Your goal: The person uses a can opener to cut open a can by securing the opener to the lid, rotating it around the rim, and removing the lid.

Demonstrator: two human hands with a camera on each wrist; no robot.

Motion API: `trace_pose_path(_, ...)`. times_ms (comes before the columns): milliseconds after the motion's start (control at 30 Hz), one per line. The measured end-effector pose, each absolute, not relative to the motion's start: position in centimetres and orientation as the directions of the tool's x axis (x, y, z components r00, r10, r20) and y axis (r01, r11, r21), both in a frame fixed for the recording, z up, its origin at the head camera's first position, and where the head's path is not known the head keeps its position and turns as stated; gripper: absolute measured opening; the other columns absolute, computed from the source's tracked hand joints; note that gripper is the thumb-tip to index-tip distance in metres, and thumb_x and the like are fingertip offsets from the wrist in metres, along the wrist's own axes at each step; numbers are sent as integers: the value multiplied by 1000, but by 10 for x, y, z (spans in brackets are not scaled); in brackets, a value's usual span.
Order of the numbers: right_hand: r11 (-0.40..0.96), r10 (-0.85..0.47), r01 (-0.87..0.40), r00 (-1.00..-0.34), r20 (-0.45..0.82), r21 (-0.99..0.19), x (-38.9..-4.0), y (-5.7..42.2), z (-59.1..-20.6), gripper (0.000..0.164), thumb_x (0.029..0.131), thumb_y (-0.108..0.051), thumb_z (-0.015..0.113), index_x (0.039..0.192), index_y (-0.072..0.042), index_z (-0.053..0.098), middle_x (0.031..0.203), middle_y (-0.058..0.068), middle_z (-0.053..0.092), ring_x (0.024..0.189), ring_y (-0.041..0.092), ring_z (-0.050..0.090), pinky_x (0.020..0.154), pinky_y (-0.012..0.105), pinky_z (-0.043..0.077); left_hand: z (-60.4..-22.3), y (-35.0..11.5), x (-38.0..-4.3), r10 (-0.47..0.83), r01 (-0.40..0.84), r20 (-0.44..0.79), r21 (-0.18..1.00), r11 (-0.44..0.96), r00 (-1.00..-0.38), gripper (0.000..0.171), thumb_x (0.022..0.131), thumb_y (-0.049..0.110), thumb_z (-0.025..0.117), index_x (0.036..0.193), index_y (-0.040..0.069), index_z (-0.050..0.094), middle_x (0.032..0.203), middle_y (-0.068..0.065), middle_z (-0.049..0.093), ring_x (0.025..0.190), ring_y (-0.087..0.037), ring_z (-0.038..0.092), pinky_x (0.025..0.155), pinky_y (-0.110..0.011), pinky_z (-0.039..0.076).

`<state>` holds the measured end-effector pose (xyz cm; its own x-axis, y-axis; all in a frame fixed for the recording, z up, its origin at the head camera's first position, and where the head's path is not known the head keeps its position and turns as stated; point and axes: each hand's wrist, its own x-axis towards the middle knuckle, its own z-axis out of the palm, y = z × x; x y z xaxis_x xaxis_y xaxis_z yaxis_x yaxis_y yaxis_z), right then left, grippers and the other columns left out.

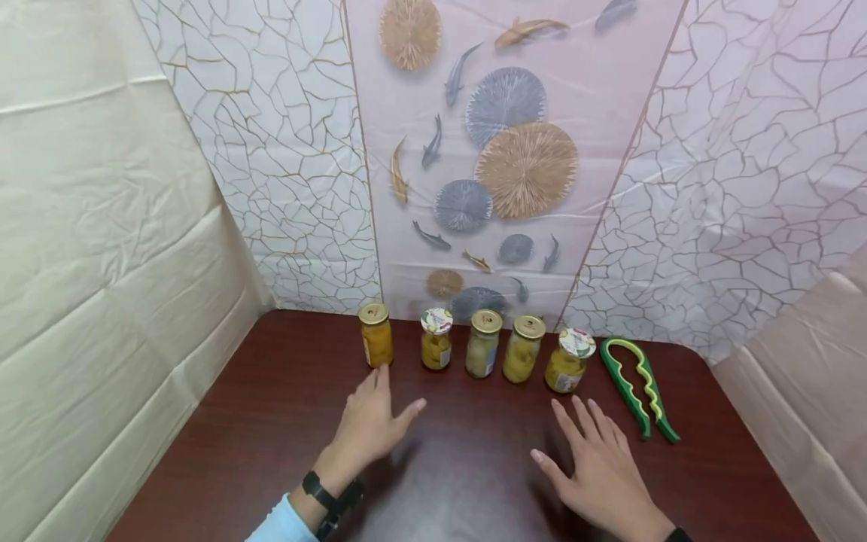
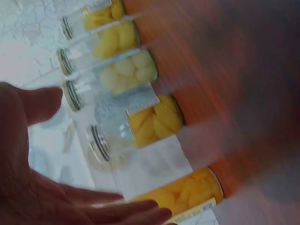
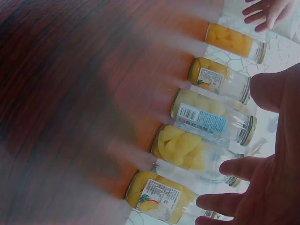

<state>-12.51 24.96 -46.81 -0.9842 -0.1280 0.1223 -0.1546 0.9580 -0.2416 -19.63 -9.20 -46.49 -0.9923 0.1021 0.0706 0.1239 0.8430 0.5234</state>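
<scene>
Several glass jars of fruit stand in a row along the back of the table. My left hand [image 1: 369, 425] hovers with fingers extended just in front of the leftmost jar [image 1: 377, 342], gold-lidded and filled with orange fruit. Beside it come a jar with a patterned white lid [image 1: 436, 342], a gold-lidded jar of pale round fruit [image 1: 483, 346] and a gold-lidded jar of yellow pieces [image 1: 523, 355]. Fingers spread and holding nothing, my right hand [image 1: 599, 470] is nearest the rightmost jar [image 1: 566, 369], whose lid is also patterned. A green jar opener [image 1: 640, 388] lies right of that jar.
The dark reddish-brown table [image 1: 460, 482] has rounded back corners. Behind it hangs a patterned cloth [image 1: 501, 165] with fish and round leaf shapes, close to the jars. Beige fabric [image 1: 108, 263] encloses the left side, and similar fabric [image 1: 806, 406] the right.
</scene>
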Motion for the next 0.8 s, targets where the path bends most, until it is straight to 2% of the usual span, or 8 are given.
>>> trace_pose_path(200, 957, -123, -160, -979, 159, -241, -125, 252, -468, 92, 92, -77, 47, 154, -9, 45, 152, 33, 42, 142, 53, 28, 108, 75, 24, -461, -109, -227, -45, 10, 87, 552, 834, -995, 108, 93, 59, 66, 155, -14, 18, 157, -37, 32, 141, -50, 37, 113, -67, 34)
trace_pose_path(333, 957, -113, -154, -978, 176, -245, -123, 256, -467, 91, 93, -75, 49, 153, -7, 46, 149, 34, 44, 141, 53, 28, 105, 77, 24, -468, -118, -250, -91, -31, 72, 593, 805, -993, 113, 93, 57, 68, 156, -15, 9, 157, -41, 27, 139, -54, 38, 111, -66, 36)
trace_pose_path(467, 955, -112, -156, -977, 183, -251, -122, 256, -466, 90, 93, -75, 48, 152, -7, 47, 148, 34, 45, 142, 53, 27, 105, 76, 24, -480, -123, -272, -120, -82, 18, 629, 773, -993, 117, 92, 56, 69, 157, -13, 0, 160, -40, 17, 143, -54, 31, 115, -64, 33)
trace_pose_path(533, 953, -113, -159, -976, 185, -258, -121, 255, -465, 88, 94, -74, 48, 152, -7, 47, 148, 34, 46, 142, 53, 27, 105, 77, 23, -485, -124, -281, -134, -95, 11, 648, 756, -991, 118, 92, 56, 70, 157, -12, 0, 160, -41, 17, 143, -54, 30, 115, -64, 31)
trace_pose_path(633, 951, -114, -161, -976, 187, -263, -121, 255, -464, 87, 95, -72, 49, 152, -8, 47, 148, 34, 46, 142, 53, 27, 105, 77, 23, -491, -123, -292, -168, -99, 32, 696, 711, -985, 113, 90, 55, 72, 158, -10, 10, 156, -40, 29, 140, -52, 37, 114, -64, 34)
trace_pose_path(800, 954, -113, -162, -974, 197, -254, -120, 257, -464, 82, 97, -69, 49, 152, -8, 48, 148, 33, 47, 142, 54, 26, 106, 76, 23, -499, -117, -298, -237, -106, 54, 782, 614, -970, 88, 89, 47, 77, 151, 0, 36, 143, -28, 53, 129, -44, 53, 107, -63, 43)
